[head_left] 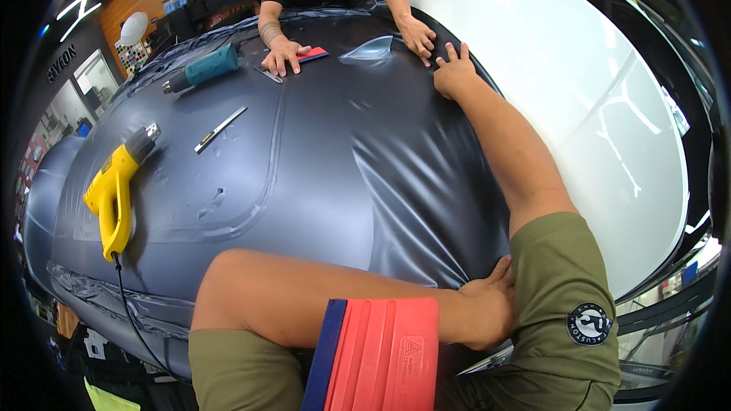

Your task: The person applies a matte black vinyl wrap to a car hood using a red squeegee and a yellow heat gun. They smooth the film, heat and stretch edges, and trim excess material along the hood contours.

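My right hand (457, 72) reaches up to the right edge of the wrinkled dark satin film (320, 167) covering a car panel, fingers spread on it. My left hand (487, 304) crosses to the lower right edge, fingers extended against the film where creases converge, partly behind my right sleeve. A large red squeegee (384, 354) with a blue edge is in the near foreground below my left forearm; what supports it is hidden. A pale blue pointed shape (369, 49) sits in the film left of my right hand.
Across the panel, a co-worker's hands (283, 53) rest near a small red squeegee (315, 52) and the right edge. A yellow heat gun (114, 190), a teal one (209, 65) and a cutter (221, 129) lie on the film. A glossy white panel (579, 106) fills the right.
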The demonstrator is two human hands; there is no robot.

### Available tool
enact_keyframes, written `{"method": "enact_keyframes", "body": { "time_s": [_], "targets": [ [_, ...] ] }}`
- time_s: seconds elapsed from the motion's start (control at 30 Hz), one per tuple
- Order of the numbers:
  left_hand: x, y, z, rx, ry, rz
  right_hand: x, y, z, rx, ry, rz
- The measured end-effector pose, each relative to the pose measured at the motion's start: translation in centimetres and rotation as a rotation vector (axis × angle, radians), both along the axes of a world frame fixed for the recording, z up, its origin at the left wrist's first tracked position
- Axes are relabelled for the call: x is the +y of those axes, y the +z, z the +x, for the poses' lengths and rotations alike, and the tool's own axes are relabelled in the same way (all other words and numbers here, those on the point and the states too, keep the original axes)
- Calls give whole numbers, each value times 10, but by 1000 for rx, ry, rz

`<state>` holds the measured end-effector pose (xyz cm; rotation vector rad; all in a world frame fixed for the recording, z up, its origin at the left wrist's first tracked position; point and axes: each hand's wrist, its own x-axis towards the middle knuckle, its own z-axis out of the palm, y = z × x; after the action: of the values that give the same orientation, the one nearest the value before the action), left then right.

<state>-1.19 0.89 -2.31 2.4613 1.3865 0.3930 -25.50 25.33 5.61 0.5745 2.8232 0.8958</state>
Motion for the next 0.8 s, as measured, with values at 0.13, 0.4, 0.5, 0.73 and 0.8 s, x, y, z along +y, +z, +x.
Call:
{"method": "enact_keyframes", "body": {
  "time_s": [0.13,0.4,0.5,0.73,0.8],
  "targets": [
    [-1,-5,-1,94,19,-45,-14,5,0,0,26,-23],
    [-4,38,3,421,48,-122,14,87,22,330,280,-449],
    [-10,21,-5,302,128,-58,-104,196,113,231,786,-879],
    [-7,44,-4,303,105,-284,-249,158,293,32,1403,-738],
    [-11,48,-6,367,108,-251,-266,128,293,54,1469,-826]
  ]
}}
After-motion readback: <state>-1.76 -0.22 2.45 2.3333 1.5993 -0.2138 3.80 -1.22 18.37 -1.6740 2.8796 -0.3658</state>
